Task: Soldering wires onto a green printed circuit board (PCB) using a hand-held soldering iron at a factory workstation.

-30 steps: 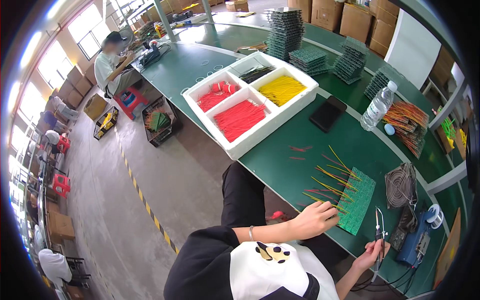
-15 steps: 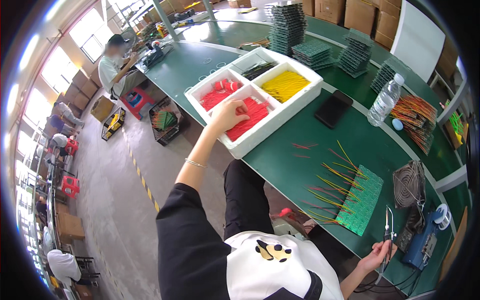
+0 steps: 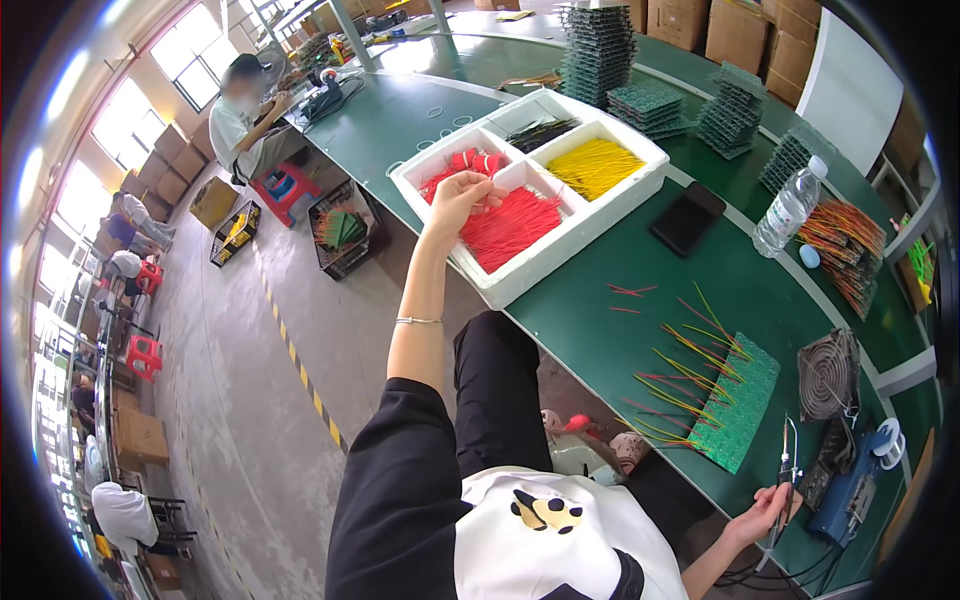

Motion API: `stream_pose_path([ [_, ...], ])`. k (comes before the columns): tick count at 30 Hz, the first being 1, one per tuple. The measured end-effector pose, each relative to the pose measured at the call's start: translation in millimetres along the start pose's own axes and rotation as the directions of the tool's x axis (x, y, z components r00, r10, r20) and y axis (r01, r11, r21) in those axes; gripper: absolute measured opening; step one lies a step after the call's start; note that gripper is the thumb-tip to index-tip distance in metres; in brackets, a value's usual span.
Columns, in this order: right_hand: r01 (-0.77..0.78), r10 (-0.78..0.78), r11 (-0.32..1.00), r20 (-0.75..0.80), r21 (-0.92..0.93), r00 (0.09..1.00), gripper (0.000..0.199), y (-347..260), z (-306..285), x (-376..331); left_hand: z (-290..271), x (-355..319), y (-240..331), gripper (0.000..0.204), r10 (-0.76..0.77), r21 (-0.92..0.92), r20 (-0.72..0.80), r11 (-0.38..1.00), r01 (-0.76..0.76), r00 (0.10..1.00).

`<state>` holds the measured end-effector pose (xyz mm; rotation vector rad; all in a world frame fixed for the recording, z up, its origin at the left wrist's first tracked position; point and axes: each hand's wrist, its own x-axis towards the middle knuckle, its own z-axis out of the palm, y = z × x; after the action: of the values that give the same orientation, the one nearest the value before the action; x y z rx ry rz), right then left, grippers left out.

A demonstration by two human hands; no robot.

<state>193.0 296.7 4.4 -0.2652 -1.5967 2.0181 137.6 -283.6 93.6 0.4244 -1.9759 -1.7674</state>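
Four compartments divide the white foam tray on the long green workbench; the left hand reaches over its near-left side, fingers pinched on a few thin red wires above the loose red pile. Best practice is judged to be lifting a small bunch straight up, so strands neither tangle nor spill over the tray rim. Beside the green perforated circuit board bristling with wires, the right hand is closed around a slim soldering iron.
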Motion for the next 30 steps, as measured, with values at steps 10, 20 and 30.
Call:
stream_pose_path([
  [10,0.055,-0.055,0.998,-0.019,-0.034,0.998,0.014,-10,11,-4,-1,-2,4,0.016,-0.020,-0.047,0.020,0.999,0.021,1.000],
  [20,0.050,-0.051,0.998,-0.031,-0.034,0.998,0.008,-4,6,-2,14,-2,-7,0.036,0.092,0.811,-0.017,0.584,-0.040,0.996],
  [30,0.033,-0.033,0.998,-0.010,-0.053,0.999,0.010,-6,5,-5,6,3,-12,0.014,0.081,0.624,-0.039,0.781,-0.039,0.996],
])
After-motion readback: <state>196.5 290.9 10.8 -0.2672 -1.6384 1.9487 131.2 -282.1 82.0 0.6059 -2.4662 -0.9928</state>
